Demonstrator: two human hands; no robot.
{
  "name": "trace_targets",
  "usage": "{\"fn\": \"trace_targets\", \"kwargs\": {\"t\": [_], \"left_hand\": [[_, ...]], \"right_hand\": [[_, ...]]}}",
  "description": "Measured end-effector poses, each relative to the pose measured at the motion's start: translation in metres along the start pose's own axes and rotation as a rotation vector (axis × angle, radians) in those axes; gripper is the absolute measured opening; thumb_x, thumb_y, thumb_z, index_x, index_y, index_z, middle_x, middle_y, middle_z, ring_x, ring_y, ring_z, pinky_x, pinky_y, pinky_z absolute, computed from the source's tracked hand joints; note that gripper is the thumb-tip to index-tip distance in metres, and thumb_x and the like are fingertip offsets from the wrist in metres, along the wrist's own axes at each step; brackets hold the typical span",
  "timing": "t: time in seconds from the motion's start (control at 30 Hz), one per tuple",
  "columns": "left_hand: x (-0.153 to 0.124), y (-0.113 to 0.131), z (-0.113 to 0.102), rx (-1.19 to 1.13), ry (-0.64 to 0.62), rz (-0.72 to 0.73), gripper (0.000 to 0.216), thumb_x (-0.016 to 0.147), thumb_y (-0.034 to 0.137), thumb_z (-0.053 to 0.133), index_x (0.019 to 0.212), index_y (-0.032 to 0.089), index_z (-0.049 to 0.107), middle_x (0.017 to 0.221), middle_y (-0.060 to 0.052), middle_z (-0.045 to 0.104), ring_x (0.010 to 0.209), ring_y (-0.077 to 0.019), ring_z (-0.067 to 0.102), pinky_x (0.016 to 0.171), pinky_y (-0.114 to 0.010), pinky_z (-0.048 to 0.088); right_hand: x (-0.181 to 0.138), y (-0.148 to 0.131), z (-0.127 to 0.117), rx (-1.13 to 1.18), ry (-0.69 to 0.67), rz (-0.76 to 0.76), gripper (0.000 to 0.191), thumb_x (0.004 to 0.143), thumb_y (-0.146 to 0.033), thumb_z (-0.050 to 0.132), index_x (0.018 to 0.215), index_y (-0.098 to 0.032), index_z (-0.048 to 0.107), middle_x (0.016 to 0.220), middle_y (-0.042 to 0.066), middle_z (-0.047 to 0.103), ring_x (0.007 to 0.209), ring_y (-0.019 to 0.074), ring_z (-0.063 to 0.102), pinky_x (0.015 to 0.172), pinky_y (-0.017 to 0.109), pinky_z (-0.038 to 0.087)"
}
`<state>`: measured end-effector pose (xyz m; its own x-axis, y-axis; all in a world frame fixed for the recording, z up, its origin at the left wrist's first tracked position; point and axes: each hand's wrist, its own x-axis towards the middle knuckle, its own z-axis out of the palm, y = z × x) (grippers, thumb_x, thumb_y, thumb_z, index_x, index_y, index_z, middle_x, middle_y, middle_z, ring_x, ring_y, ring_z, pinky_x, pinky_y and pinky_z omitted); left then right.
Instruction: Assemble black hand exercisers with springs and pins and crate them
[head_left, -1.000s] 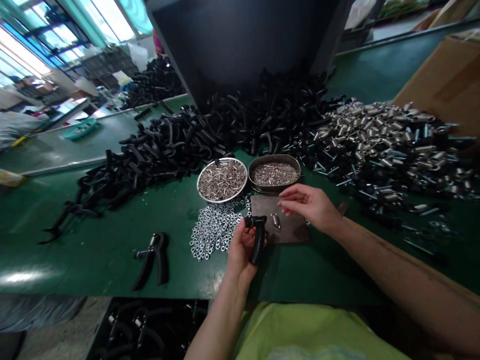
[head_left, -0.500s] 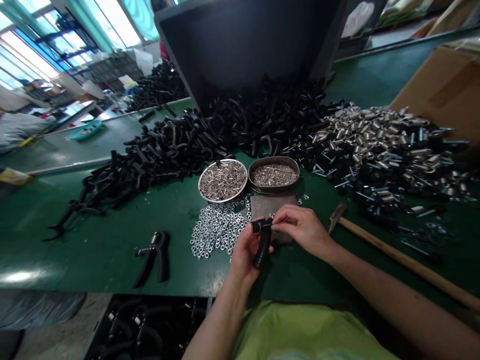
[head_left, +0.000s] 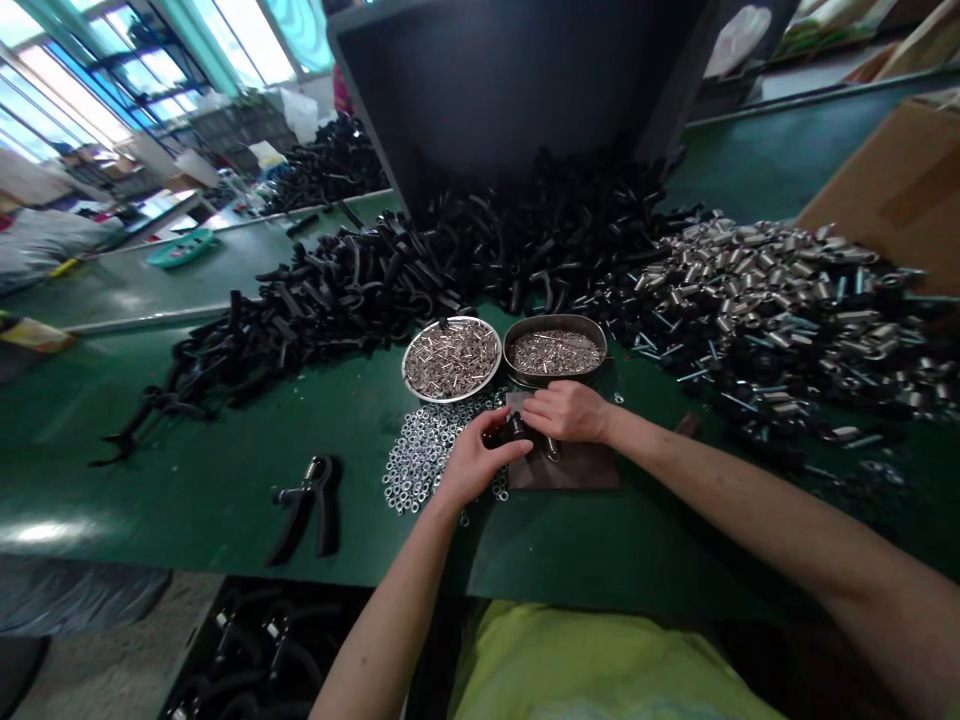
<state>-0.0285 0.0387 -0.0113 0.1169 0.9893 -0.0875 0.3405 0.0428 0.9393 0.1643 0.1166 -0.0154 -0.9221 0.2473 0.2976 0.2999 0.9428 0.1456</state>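
Observation:
My left hand (head_left: 474,462) is closed around a black plastic handle (head_left: 504,433), holding it down on a brown metal plate (head_left: 570,468) on the green table. My right hand (head_left: 568,411) is closed too, its fingers pressed on the handle's top end, where a small metal spring (head_left: 553,448) shows just below them. A heap of silver nuts (head_left: 424,452) lies left of the plate. Behind the hands stand a round dish of metal pins (head_left: 450,358) and an oval tin of small metal parts (head_left: 554,351).
A finished black hand grip (head_left: 307,503) lies on the table at the left. A large pile of black handles (head_left: 420,270) runs across the back, with a pile of springs and screws (head_left: 772,300) at right. A cardboard box (head_left: 892,190) stands far right. A bin of grips (head_left: 255,650) sits under the table edge.
Both hands have moved forward and lowered the handle from upright in the air onto the brown plate. The right hand now covers its top end. The hammer seen half a second ago is mostly hidden.

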Motion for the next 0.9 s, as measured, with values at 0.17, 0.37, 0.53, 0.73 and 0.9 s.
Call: {"fn": "trace_targets", "kwargs": {"t": [0.17,0.37,0.53,0.73,0.9], "left_hand": [[-0.011,-0.001,0.016,0.603,0.051,0.204,0.059,0.066,0.044,0.074,0.118,0.021,0.057,0.104,-0.007,0.063,0.1,-0.0255,0.054,0.084,-0.038,0.045],[-0.016,-0.003,0.026,0.713,0.106,0.237,0.057,0.065,0.04,0.076,0.114,0.019,0.056,0.101,-0.007,0.063,0.098,-0.0248,0.053,0.082,-0.037,0.047],[-0.014,-0.011,0.027,0.636,0.175,0.251,0.054,0.06,0.037,0.08,0.106,0.018,0.059,0.099,-0.007,0.06,0.097,-0.0246,0.053,0.087,-0.039,0.045],[-0.012,-0.013,0.028,0.627,0.18,0.26,0.055,0.058,0.037,0.081,0.105,0.017,0.06,0.097,-0.007,0.058,0.096,-0.0239,0.052,0.085,-0.038,0.046],[-0.011,-0.013,0.028,0.644,0.172,0.247,0.053,0.058,0.037,0.081,0.103,0.017,0.06,0.096,-0.006,0.058,0.094,-0.0233,0.052,0.084,-0.038,0.045]], "right_hand": [[-0.002,0.004,0.003,0.002,-0.041,0.047,0.032,0.095,-0.018,0.035,0.085,-0.016,0.065,0.079,0.005,0.066,0.066,0.0134,0.051,0.055,0.028,0.028],[-0.03,-0.014,-0.021,0.057,0.002,0.319,0.029,0.092,-0.016,0.039,0.095,-0.017,0.068,0.087,0.007,0.07,0.074,0.0166,0.058,0.062,0.029,0.038],[-0.108,-0.055,-0.058,0.015,-0.007,0.834,0.026,0.091,-0.029,0.044,0.104,-0.022,0.065,0.101,0.01,0.067,0.089,0.0222,0.06,0.07,0.032,0.045],[-0.192,-0.093,-0.06,-0.13,-0.261,1.107,0.031,0.087,-0.043,0.041,0.095,-0.019,0.059,0.084,0.014,0.06,0.078,0.0293,0.056,0.064,0.041,0.046],[-0.175,-0.086,-0.068,-0.113,-0.196,1.234,0.03,0.091,-0.028,0.029,0.098,-0.017,0.056,0.095,0.013,0.061,0.075,0.0249,0.059,0.061,0.038,0.046]]}}
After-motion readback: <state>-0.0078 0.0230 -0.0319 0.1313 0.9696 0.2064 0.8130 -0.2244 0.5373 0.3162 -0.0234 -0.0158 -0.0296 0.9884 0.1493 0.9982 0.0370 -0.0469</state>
